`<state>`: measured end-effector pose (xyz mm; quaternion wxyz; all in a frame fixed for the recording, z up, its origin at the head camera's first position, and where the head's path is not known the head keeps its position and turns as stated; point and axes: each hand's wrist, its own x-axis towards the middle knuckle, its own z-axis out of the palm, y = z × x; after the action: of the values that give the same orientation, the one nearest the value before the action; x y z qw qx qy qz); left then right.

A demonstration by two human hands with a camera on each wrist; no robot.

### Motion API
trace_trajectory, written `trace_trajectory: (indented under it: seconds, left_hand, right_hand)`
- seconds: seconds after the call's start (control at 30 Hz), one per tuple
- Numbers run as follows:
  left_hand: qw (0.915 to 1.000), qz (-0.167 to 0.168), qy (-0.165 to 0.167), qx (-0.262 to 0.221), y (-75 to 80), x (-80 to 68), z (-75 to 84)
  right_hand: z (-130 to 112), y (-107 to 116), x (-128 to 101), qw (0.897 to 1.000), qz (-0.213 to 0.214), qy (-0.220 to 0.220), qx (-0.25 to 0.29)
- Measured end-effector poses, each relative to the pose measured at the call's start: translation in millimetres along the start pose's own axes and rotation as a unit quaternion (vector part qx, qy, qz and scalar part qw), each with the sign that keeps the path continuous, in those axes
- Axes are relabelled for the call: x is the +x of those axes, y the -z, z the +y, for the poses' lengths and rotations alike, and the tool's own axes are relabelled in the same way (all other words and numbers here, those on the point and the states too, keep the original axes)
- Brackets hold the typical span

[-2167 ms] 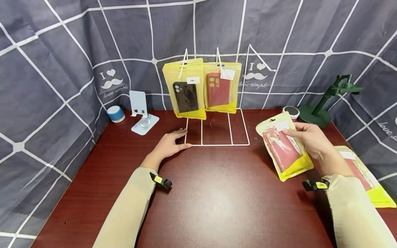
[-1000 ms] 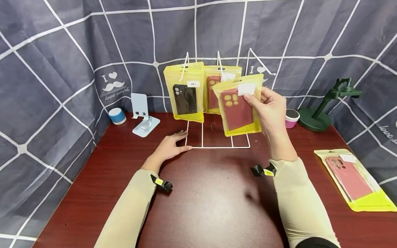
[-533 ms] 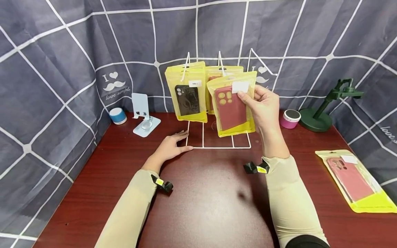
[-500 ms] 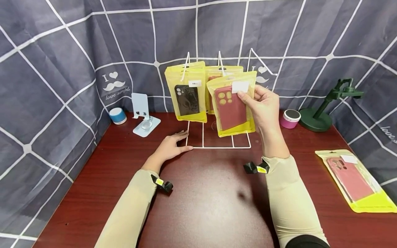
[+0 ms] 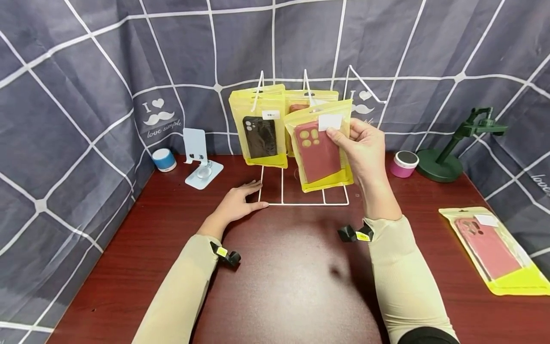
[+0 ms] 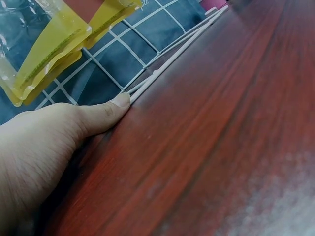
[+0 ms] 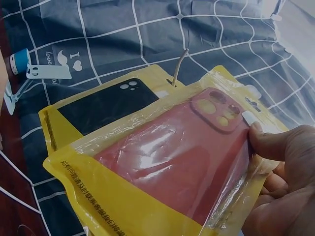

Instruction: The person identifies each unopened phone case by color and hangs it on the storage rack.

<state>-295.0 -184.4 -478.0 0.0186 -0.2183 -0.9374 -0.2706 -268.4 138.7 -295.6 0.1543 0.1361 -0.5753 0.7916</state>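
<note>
Head view: right hand [image 5: 365,150] pinching red-case packet [image 5: 320,153]

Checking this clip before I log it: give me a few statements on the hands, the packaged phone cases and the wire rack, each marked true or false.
1. The right hand holds a red phone case pack up at the white wire rack. True.
2. The left hand grips a pack. False: it rests flat on the table, thumb at the rack's base.
3. A black phone case pack hangs on the rack's left hook. True.
4. The rack's right hook carries a pack. False: it is bare.
5. Another red case pack lies on the table at the right. True.
</note>
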Motion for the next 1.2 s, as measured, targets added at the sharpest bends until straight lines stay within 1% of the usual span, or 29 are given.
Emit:
trace_trajectory:
  seconds: [0.1,0.27,0.4,0.53,0.6,0.7,0.8,0.9,1.07,1.2]
  left_hand:
    - [1.0,-0.002,0.002,-0.002,0.2,0.6,0.3]
    - [1.0,-0.006,0.003,-0.005,1.0,0.7,0.8]
    - [0.9999,-0.007,0.007,-0.005,2.0,-0.8,1.1]
    - [0.9999,-0.007,0.006,-0.008,2.4,-1.2,2.6]
    - [0.9999,-0.005,0.007,-0.01,2.2,-0.9,3.5]
    - [0.9999,-0.005,0.007,-0.008,1.3,0.0,4.5]
    - [1.0,-0.006,0.006,-0.005,0.4,0.6,3.7]
    - [1.0,-0.002,0.002,-0.006,0.1,1.9,3.0]
    - [1.0,0.001,0.002,-0.007,0.0,1.8,1.6]
    - [1.0,-0.001,0.003,-0.004,-0.5,1.5,0.3]
  right_hand:
    - [-0.4,0.3,0.2,1.0,-0.002,0.001,-0.002]
    - [-1.0,2.6,1.6,1.0,-0.015,-0.003,-0.022]
    - [-2.9,5.0,5.3,0.997,-0.032,-0.023,-0.068]
    - [-7.8,7.3,10.7,0.988,-0.052,-0.05,-0.136]
    - [-9.8,8.1,13.6,0.984,-0.065,-0.062,-0.153]
    - [-12.3,9.5,16.4,0.982,-0.087,-0.079,-0.15]
    - [-15.5,10.7,16.5,0.981,-0.11,-0.094,-0.125]
    - [-19.5,11.3,15.6,0.984,-0.12,-0.091,-0.099]
    - [-21.3,9.5,14.4,0.989,-0.112,-0.078,-0.056]
    - [-17.0,7.1,15.5,0.99,-0.105,-0.076,-0.05]
